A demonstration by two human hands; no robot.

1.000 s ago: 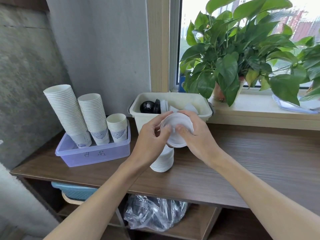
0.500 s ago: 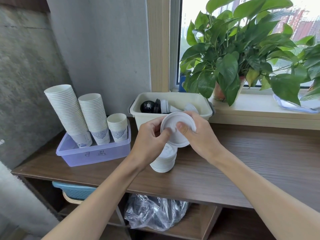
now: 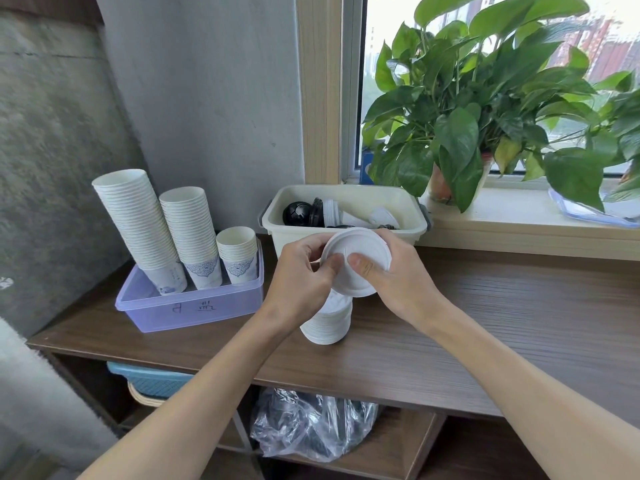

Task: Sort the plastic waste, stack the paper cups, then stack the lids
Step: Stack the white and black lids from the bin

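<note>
since a second ago the white lid (image 3: pixel 360 252) tipped up a bit, flat face toward the camera, above the lid stack (image 3: pixel 327 323) on the wooden counter (image 3: pixel 485 313). left hand (image 3: pixel 304 275) and right hand (image 3: pixel 394 275) both pinch its rim, fingers curled closed on it.

On the wooden shelf (image 3: pixel 502 317), a box (image 3: pixel 194 306) at the left holds three stacks of paper cups (image 3: pixel 187 233) side by side. To its right and further back sits a tub (image 3: pixel 346 233) with lids inside. In front of the tub, both hands, the left hand (image 3: pixel 301 282) and the right hand (image 3: pixel 398 275), hold a lid (image 3: pixel 360 251) above the lid stack (image 3: pixel 329 323) on the shelf. A potted plant (image 3: pixel 485 109) stands on the sill at the right; a plastic bag (image 3: pixel 311 427) lies below the shelf.
</note>
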